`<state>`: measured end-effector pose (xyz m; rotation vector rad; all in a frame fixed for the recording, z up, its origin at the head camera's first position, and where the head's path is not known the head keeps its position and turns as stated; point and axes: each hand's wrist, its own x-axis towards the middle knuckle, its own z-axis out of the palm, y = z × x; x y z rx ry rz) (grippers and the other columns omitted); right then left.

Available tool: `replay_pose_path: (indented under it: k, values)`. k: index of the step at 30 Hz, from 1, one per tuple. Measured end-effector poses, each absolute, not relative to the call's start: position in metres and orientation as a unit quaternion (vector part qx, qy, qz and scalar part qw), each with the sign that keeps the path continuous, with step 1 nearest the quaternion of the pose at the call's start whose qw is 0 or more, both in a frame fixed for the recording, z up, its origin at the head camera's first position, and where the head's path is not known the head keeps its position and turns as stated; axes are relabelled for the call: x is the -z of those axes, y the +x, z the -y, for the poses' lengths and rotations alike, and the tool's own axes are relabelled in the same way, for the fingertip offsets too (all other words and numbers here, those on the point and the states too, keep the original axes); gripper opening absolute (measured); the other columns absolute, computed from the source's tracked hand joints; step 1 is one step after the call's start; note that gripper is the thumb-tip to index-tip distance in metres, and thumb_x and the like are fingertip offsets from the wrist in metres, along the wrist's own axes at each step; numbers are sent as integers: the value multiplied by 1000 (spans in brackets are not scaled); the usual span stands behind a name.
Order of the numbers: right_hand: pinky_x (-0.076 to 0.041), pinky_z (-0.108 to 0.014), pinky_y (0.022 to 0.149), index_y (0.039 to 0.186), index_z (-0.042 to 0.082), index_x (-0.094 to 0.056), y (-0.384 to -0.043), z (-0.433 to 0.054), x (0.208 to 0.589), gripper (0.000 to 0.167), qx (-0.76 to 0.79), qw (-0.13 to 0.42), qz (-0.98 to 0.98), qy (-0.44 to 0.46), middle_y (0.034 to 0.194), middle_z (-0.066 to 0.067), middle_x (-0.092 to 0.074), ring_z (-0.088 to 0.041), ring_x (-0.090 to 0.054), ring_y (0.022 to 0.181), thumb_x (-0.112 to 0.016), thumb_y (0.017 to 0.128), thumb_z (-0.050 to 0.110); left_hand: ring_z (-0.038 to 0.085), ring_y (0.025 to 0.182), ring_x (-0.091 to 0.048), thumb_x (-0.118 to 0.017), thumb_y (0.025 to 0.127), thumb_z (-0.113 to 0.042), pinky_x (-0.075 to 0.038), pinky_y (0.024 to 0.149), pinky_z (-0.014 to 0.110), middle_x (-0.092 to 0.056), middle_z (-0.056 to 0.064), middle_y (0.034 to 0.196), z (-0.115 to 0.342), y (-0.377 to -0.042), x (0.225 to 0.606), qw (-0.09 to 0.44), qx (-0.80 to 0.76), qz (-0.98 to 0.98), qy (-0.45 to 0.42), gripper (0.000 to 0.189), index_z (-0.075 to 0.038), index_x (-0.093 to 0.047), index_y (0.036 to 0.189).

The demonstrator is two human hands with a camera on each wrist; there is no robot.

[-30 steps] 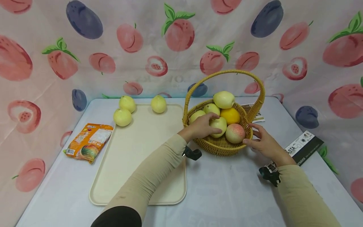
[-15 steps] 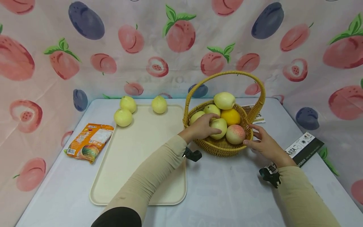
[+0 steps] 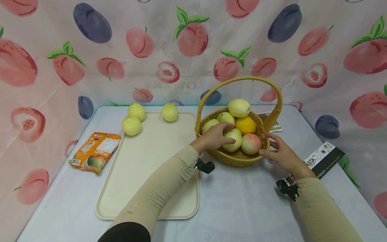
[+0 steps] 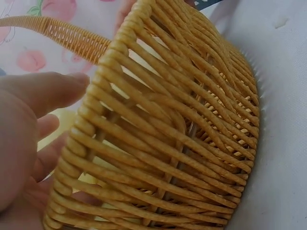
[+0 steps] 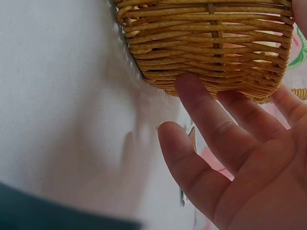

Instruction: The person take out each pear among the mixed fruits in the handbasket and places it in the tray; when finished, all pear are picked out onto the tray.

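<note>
A golden wicker basket with a tall handle holds several fruits. My left hand reaches over its left rim, fingers and thumb curved around a pale green pear at the near side. That pear touches a pink-blushed peach, and behind them lies an orange fruit. In the left wrist view, the left hand's thumb lies by the rim, and wicker partly hides its other fingers. At the basket's right side, my right hand rests fairly straight fingers against the outer weave.
A beige tray lies left of the basket, with a pear on its far edge and two more at its far left corner. An orange snack bag is beside it. A black-and-white box lies on the right, and a packet behind the basket.
The pear in my left hand has shifted slightly toward the basket's near rim. My right hand stays at the basket's side, and the other things keep their places.
</note>
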<state>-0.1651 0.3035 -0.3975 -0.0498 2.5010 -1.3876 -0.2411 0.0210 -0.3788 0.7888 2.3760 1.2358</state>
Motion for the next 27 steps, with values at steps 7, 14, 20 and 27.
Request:
replay_pose_path:
  k: [7,14,20,27]
  values:
    - [-37,-65,102,161,11,-7,-164,-303,398,95,477,144,-867,-16,158,-36,-11,-56,-17,142,-70,95,38,18,135,-45,-71,96,-27,-38,107,26,-47,7,150,-22,-242,380,170,-415,-840,306,65,-6,-43,150]
    - [-38,-65,101,161,12,-8,-165,-303,398,95,476,143,-868,-17,158,-36,-11,-56,-17,142,-70,95,38,19,133,-47,-71,96,-30,-41,105,29,-48,4,150,-21,-240,379,183,-380,-853,308,71,-10,-38,155]
    - [-36,-66,101,161,12,-8,-165,-303,397,95,470,142,-871,-14,158,-36,-11,-56,-16,142,-70,95,40,15,132,-48,-71,95,-36,-39,106,27,-55,2,144,-25,-239,381,191,-349,-859,324,66,-14,-44,152]
    - [-37,-66,101,161,12,-7,-165,-303,398,97,471,142,-870,-8,158,-36,-11,-56,-17,142,-71,94,40,15,134,-46,-70,95,-40,-39,107,30,-50,0,148,-25,-236,381,198,-338,-864,315,66,-18,-45,151]
